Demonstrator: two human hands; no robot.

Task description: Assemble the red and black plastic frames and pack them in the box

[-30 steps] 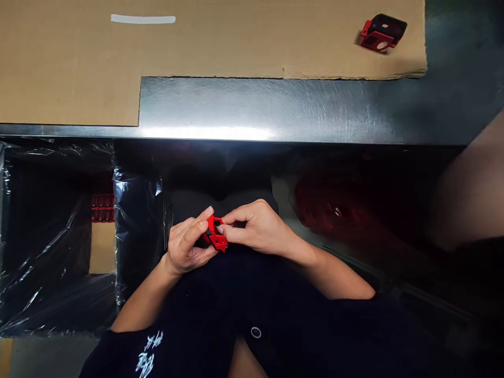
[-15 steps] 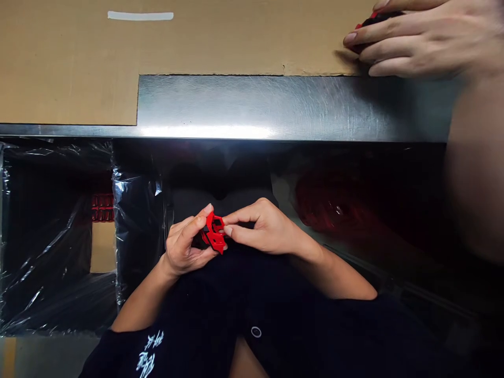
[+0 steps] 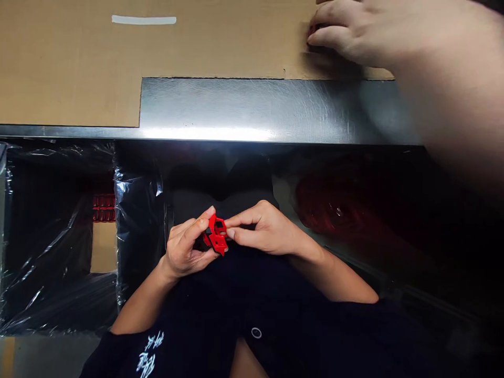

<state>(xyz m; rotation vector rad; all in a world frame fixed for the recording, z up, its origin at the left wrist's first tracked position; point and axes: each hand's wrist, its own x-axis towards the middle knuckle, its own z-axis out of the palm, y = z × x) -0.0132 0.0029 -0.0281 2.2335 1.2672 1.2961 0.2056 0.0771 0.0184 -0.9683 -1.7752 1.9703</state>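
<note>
A small red and black plastic part [image 3: 218, 236] with cut-outs is held in front of my body, below the bench edge. My left hand [image 3: 186, 245] grips its left side between thumb and fingers. From the right, my right hand [image 3: 262, 229] pinches the part's edge with thumb and forefinger. Whether something tiny sits between those fingertips is hidden.
Ahead runs a metal bench [image 3: 244, 107] partly covered with cardboard [image 3: 71, 68] bearing a white strip [image 3: 144, 20]. Another person's hand [image 3: 350, 26] reaches in at upper right. A plastic-lined box [image 3: 136, 210] with red parts [image 3: 104, 208] stands left; a dark red bundle [image 3: 334, 205] lies right.
The other person's hand has moved left over the cardboard with a dark red item under it. My two hands keep almost the same hold on the plastic part.
</note>
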